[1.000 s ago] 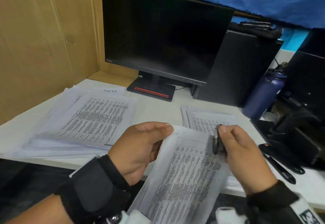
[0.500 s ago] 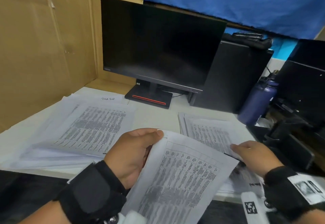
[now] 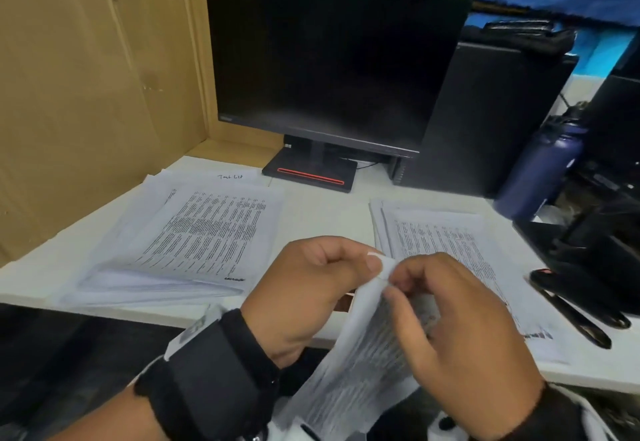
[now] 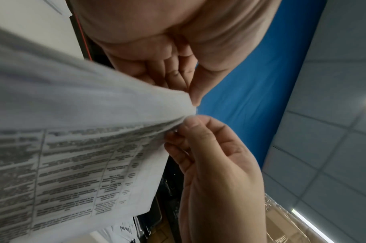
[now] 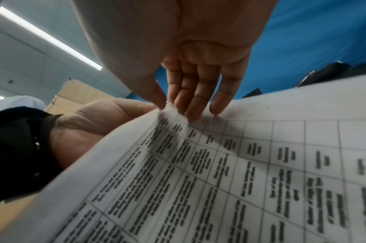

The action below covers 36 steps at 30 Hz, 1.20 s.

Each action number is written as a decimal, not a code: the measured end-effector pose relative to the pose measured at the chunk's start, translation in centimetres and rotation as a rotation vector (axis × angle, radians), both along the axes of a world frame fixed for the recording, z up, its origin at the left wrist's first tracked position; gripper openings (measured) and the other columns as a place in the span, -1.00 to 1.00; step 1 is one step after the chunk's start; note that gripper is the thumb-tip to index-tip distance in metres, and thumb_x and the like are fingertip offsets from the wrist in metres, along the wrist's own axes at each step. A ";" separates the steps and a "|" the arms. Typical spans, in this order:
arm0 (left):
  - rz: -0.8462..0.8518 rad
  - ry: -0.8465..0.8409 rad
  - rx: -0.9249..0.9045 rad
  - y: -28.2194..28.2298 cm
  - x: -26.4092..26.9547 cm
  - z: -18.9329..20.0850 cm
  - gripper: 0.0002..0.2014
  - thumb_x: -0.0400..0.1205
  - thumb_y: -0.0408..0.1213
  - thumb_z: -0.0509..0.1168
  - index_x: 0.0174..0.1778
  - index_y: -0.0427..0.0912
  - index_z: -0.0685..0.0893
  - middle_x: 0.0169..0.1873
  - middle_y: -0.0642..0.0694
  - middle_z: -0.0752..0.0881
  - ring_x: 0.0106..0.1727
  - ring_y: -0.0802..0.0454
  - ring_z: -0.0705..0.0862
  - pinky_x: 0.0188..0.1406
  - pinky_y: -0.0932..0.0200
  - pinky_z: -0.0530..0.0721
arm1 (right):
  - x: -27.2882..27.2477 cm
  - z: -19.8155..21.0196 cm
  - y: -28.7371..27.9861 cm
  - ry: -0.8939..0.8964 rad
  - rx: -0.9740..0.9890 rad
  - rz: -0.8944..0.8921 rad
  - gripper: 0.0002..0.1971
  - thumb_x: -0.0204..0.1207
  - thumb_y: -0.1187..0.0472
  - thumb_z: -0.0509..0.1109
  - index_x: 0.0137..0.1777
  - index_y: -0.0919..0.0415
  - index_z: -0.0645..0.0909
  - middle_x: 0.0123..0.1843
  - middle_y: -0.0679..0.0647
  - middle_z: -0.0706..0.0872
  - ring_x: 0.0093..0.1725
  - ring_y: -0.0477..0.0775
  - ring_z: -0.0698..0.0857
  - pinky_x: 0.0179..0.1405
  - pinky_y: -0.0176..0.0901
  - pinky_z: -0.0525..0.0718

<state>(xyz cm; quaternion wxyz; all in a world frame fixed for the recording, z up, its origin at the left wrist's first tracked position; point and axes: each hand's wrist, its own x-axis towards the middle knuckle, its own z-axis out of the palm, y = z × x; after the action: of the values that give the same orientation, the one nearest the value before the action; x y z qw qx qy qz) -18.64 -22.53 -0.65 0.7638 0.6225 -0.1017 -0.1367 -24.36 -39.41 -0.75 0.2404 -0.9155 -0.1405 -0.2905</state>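
Observation:
A bundle of printed table sheets (image 3: 360, 368) hangs in front of the desk edge. My left hand (image 3: 378, 266) pinches its top corner between thumb and fingers. My right hand (image 3: 394, 283) meets it at the same corner. In the right wrist view the right hand (image 5: 172, 107) has a corner of the top sheet (image 5: 229, 172) between its thumb and fingers. In the left wrist view the left hand (image 4: 193, 102) and the right thumb (image 4: 195, 127) close on the bunched corner of the sheets (image 4: 84, 131) from both sides.
On the white desk (image 3: 322, 212) lie a thick paper stack (image 3: 194, 232) at the left and a thinner stack (image 3: 446, 243) at the right. Behind them stand a dark monitor (image 3: 332, 59), a black computer tower (image 3: 491, 115) and a blue bottle (image 3: 540, 170). Black pens (image 3: 581, 316) lie at the right, and a cardboard wall (image 3: 86, 77) stands at the left.
A second ago my right hand held a black clip at the sheets' top. It then reached to the right stack on the desk and has come back, without the clip, to the corner.

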 end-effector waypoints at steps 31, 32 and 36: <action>0.058 -0.137 0.061 0.0 0.3 -0.2 -0.88 0.64 -0.46 0.46 -0.14 -0.20 0.88 -0.33 -0.19 0.84 -0.39 0.10 0.72 -0.43 0.32 0.66 | 0.0 1.4 0.8 0.421 0.630 0.024 -0.92 0.44 0.12 0.37 -0.24 0.01 0.67 -0.29 0.12 0.82 -0.24 0.22 0.78 -0.07 0.30 0.76; 0.065 -0.109 0.044 0.1 0.3 -0.1 -0.88 0.64 -0.48 0.45 -0.14 -0.21 0.87 -0.36 -0.15 0.83 -0.43 0.14 0.71 -0.47 0.35 0.63 | 0.0 1.5 0.8 0.380 0.639 0.041 -0.92 0.35 0.07 0.37 -0.25 0.04 0.66 -0.25 0.13 0.82 -0.22 0.21 0.78 -0.08 0.35 0.76; 0.120 -0.091 0.043 1.1 1.2 0.7 -0.87 0.68 -0.46 0.42 -0.11 -0.21 0.84 -0.43 -0.02 0.79 -0.49 0.19 0.65 -0.51 0.36 0.60 | 0.2 1.2 -0.1 0.380 0.672 0.152 -0.94 0.25 0.22 0.39 -0.34 0.15 0.56 -0.21 0.11 0.80 -0.28 0.12 0.77 -0.18 0.25 0.76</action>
<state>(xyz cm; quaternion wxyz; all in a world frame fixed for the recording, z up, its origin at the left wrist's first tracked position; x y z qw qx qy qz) -17.43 -21.44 0.07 0.7516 0.6494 -0.0960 -0.0645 -24.20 -39.49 0.42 0.5691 -0.8103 -0.0579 -0.1272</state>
